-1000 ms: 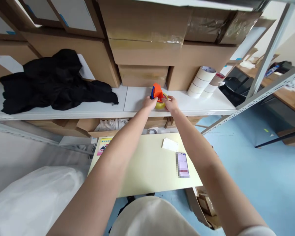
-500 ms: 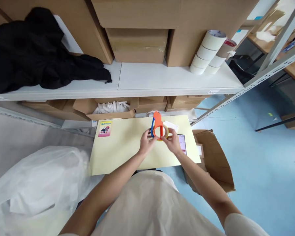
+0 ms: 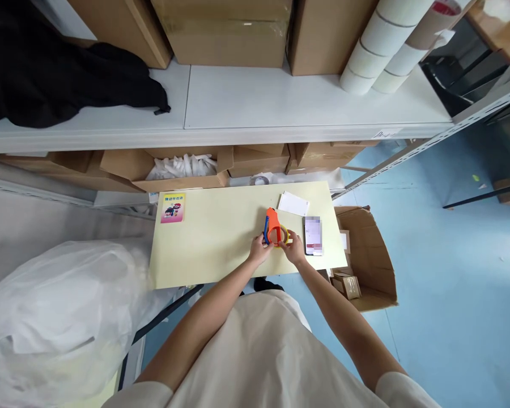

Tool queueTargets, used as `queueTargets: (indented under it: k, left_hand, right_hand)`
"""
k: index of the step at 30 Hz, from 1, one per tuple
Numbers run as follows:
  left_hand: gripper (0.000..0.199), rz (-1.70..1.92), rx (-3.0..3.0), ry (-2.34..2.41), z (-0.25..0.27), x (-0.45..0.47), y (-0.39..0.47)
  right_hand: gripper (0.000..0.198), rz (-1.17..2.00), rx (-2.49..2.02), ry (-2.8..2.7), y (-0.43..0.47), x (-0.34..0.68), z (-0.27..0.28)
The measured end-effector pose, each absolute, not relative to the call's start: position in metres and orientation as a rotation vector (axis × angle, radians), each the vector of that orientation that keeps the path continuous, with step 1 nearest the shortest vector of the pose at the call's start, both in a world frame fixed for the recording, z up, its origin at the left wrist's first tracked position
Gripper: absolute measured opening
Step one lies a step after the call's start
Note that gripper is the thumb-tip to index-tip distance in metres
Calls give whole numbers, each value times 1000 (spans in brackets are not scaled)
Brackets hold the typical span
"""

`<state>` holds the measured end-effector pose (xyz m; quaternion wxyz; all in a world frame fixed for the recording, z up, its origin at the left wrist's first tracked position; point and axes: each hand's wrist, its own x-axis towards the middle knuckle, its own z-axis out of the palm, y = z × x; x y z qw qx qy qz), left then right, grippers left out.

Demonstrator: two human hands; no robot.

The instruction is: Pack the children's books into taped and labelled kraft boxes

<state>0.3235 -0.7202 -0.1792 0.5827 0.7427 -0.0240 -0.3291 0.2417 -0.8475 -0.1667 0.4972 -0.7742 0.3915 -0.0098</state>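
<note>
An orange and blue tape dispenser (image 3: 272, 219) with a yellow-edged ring or roll in it is held between both hands over the pale yellow table (image 3: 212, 249). My left hand (image 3: 259, 251) grips its blue side, fingers closed. My right hand (image 3: 294, 248) pinches the lower right side by the yellow ring. Just right of that hand lies a phone (image 3: 313, 237) with its screen lit. Behind the phone is a flat white card or packet (image 3: 293, 203). A yellow and pink booklet (image 3: 173, 208) lies at the table's far left corner.
A shelf (image 3: 272, 105) crosses behind the table, carrying cardboard boxes, black cloth (image 3: 76, 85) and stacked tape rolls (image 3: 376, 48). An open cardboard box (image 3: 372, 255) stands on the floor at right. A large translucent bag (image 3: 63, 311) bulges at left.
Both hands have lowered the tape dispenser toward the table and my body. The phone and white packet now show more fully. My view has tilted down and come closer to the shelf.
</note>
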Motion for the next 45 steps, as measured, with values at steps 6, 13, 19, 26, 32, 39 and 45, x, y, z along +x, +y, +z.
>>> queueTargets:
  k: [6,13,19,26,32,39,45]
  left_hand:
    - [48,-790,1737,-79,-185,326,-725]
    - [47,-806,1775,-116,-181,329,-723]
    - [52,-854,1845,-134,-175,329,-716]
    - [49,-912,1890,-139,-157,332,-699]
    - [37,-842,1894,-122,-122,318,-624]
    - [28,-433,2114,8,-79,298,-494]
    - [32,60,2325,425,-63,301,-364]
  right_hand:
    - [59,-37,-1883,961,-850,244,-173]
    - [66,-14,-1920,937,-849,245,-175]
    - [66,27,-1917,938,-848,244,-177]
    - [63,-175,-2104,914,-847,240,-159]
    - [46,-440,-2307,463,-820,254,-124]
    - [28,115,-2183,-142,-732,312,-108]
    - [31,334,-2253,-523,-618,355,-84]
